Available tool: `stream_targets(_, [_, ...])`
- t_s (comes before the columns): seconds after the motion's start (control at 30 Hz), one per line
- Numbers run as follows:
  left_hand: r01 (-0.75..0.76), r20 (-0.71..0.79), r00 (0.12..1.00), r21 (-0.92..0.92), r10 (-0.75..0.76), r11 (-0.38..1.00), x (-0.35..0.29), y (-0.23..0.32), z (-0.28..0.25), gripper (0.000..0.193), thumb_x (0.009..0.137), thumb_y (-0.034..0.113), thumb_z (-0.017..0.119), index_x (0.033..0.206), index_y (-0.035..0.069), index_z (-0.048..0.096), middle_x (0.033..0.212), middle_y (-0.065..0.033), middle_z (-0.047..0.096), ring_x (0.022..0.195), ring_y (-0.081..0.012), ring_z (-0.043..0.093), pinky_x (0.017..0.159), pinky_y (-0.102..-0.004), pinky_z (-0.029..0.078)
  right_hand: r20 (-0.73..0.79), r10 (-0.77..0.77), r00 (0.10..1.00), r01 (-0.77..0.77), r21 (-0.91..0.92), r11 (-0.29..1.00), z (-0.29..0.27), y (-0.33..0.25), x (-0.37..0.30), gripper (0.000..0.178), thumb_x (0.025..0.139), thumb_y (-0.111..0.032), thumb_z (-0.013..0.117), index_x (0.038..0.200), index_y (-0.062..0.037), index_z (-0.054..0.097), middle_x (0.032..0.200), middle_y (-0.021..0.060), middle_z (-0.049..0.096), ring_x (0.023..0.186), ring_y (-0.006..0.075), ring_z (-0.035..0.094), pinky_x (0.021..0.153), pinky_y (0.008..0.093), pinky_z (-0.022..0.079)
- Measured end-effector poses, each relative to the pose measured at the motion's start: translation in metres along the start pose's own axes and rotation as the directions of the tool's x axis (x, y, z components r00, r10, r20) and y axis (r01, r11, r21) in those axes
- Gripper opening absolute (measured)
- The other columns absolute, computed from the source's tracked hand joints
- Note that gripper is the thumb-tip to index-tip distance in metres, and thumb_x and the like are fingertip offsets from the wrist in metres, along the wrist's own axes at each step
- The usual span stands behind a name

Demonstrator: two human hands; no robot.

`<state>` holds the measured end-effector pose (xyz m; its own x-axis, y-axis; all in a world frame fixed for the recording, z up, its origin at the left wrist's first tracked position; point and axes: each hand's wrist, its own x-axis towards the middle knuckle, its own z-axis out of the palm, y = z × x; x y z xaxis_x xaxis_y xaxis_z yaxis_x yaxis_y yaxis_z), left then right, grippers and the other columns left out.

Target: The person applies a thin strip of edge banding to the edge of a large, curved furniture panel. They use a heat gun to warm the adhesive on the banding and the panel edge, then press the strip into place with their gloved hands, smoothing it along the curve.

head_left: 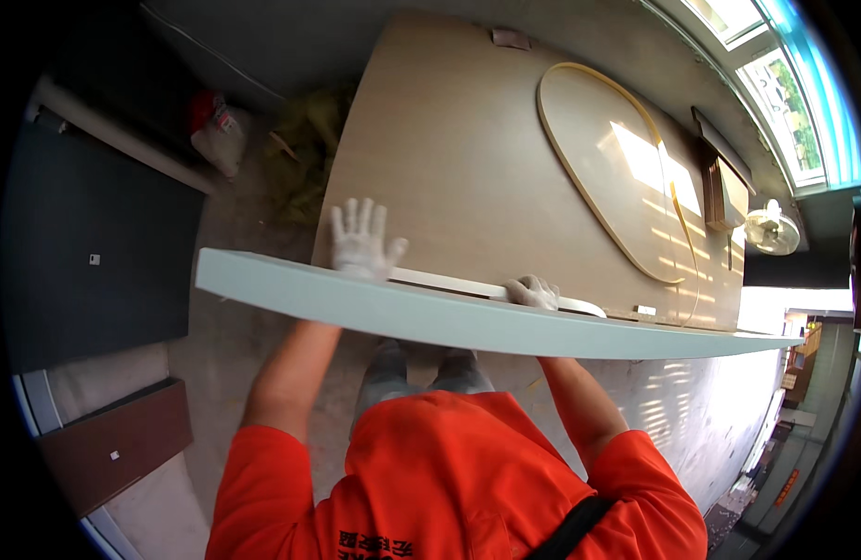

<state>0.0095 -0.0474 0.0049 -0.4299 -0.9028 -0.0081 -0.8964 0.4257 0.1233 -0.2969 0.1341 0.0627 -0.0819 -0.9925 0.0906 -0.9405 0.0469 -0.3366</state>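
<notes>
A long pale blue-grey board stretches across in front of me, hiding the middle of both forearms. Beyond its left part, my left hand in a white glove is open, fingers spread over the near edge of a brown worktop. My right hand, gloved too, has its fingers bent and together at the board's far side; the grip itself is partly hidden. Along that far side runs a narrow white strip, passing by the right hand.
On the worktop lie a looped yellowish band, a small pinkish piece and a small white block. Stacked brown pieces and a clear round object are at the right. Dark panels, a brown box-like piece and a sack stand left.
</notes>
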Motion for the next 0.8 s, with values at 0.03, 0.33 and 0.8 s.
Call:
stream_targets(0.03, [0.004,0.052,0.999,0.026,-0.005,1.0,-0.002,-0.003,-0.003,0.081,0.106,0.061,0.039,0.163,0.004,0.038,0.173,-0.0204,0.029,0.163,-0.0422,0.015,0.131,-0.0616,0.0,0.001,0.018,1.0,-0.018,0.017,1.0,0.0,-0.002,-0.002,0.033,0.086,-0.045,0.08,0.096,-0.0136,0.077,0.099,0.0077,0.071,0.104,0.0312,0.066,0.095,0.049,0.043])
stream_targets(0.33, [-0.079,0.184,0.98,-0.017,0.081,0.997,-0.033,0.164,0.013,0.076,0.107,0.058,0.039,0.162,0.006,0.041,0.171,-0.0169,0.035,0.16,-0.0411,0.024,0.13,-0.0637,0.005,0.012,0.075,0.997,-0.075,0.073,0.994,0.028,-0.004,-0.036,0.033,0.08,-0.048,0.082,0.09,-0.0173,0.076,0.096,0.0037,0.069,0.098,0.0287,0.066,0.087,0.0481,0.043])
stream_targets(0.8, [-0.037,-0.076,0.997,-0.088,0.031,0.995,-0.021,0.152,0.035,0.077,0.102,0.055,0.052,0.157,0.001,0.045,0.166,-0.0223,0.039,0.157,-0.0433,0.027,0.13,-0.0617,0.012,0.059,0.084,0.995,-0.088,0.08,0.993,0.021,0.013,-0.038,0.039,0.082,-0.051,0.082,0.097,-0.0154,0.078,0.102,0.0068,0.071,0.105,0.0293,0.066,0.096,0.0487,0.043])
